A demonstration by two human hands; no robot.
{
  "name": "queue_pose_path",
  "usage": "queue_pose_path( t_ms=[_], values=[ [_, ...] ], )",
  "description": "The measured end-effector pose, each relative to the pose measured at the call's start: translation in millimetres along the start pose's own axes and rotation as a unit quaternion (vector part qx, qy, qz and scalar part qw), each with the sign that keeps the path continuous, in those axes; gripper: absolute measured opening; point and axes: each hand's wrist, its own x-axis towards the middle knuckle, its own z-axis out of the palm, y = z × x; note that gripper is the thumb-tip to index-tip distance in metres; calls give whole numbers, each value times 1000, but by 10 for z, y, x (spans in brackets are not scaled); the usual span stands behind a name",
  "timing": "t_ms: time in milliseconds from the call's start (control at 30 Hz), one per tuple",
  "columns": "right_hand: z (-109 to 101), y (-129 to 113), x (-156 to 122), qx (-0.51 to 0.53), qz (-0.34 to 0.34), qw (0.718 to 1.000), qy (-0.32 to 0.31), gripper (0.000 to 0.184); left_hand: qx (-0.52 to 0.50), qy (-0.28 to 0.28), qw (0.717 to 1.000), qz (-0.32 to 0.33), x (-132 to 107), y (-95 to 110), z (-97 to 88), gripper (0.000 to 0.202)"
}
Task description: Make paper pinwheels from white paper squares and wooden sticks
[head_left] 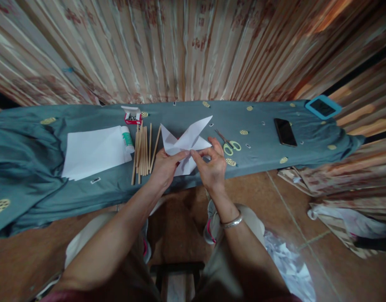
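A white paper pinwheel (193, 133) with pointed, folded blades is held up over the front of the cloth-covered table. My left hand (166, 164) grips it from the left, thumb pressed near its middle. From the other side my right hand (212, 165) pinches it, the thumb and forefinger meeting the left thumb at the centre. The fingers behind the paper are partly hidden. Just left of the pinwheel lie several wooden sticks (144, 153). To the right rests a pair of scissors (229, 144) with light green handles.
White paper sheets (94, 151) lie at the left, with a green-and-white glue stick (127, 139) at their edge. Behind the sticks stands an open red box of small metal pins (133, 115). A black phone (285, 132) and a blue-framed device (323, 107) lie at the right.
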Motion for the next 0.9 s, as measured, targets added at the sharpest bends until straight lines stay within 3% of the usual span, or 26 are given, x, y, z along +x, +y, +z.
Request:
queue_pose_path(
  t_ms=[400,733,900],
  values=[
    [-32,-43,-10,26,11,1000,-6,21,-6,8,1000,-13,6,-14,2,33],
    [-242,-57,-82,-6,-122,992,-16,13,-5,33,999,-22,73,111,-75,41],
    [-356,21,-23,18,-52,998,-13,18,20,31,999,-32,68,96,-156,42]
  ],
)
